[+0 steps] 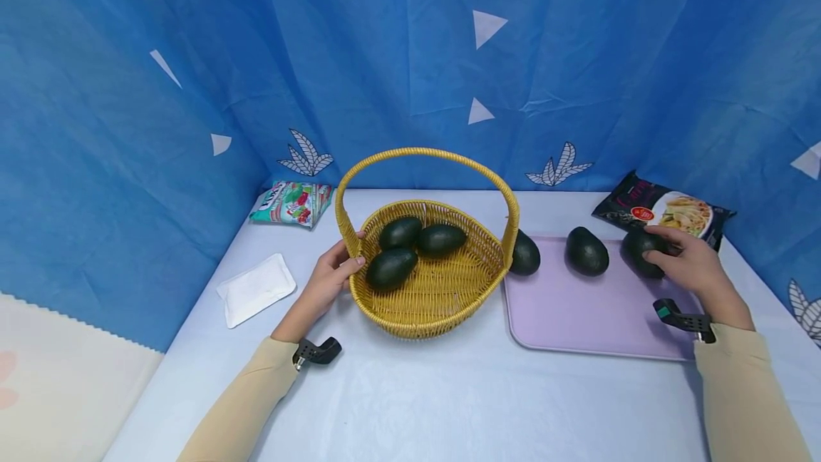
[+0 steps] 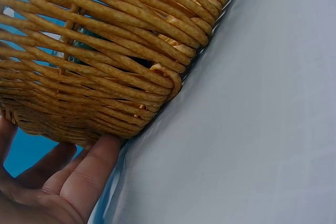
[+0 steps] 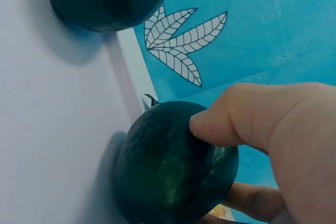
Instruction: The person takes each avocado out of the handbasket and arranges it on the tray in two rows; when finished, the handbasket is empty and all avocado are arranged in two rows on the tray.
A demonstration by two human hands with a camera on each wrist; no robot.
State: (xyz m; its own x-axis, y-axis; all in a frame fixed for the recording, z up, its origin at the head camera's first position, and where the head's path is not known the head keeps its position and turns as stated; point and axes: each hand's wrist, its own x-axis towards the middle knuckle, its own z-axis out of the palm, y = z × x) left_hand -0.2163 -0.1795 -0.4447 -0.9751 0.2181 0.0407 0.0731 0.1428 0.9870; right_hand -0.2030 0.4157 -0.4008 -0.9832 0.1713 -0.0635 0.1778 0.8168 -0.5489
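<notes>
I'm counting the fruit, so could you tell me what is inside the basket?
Three dark avocados lie together in the basket, toward its left side, near the left hand on the rim. The woven floor beside them is bare; anything beneath the avocados is hidden.

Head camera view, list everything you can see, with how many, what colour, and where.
avocados: six, dark green; three in the basket, three on the tray
basket: one, yellow wicker, table centre
tray: one, lilac, right of basket
table: one, pale blue
white pouch: one, left
green snack packet: one, back left
black food packet: one, back right
left hand: holds basket rim
right hand: grips rightmost avocado
</notes>
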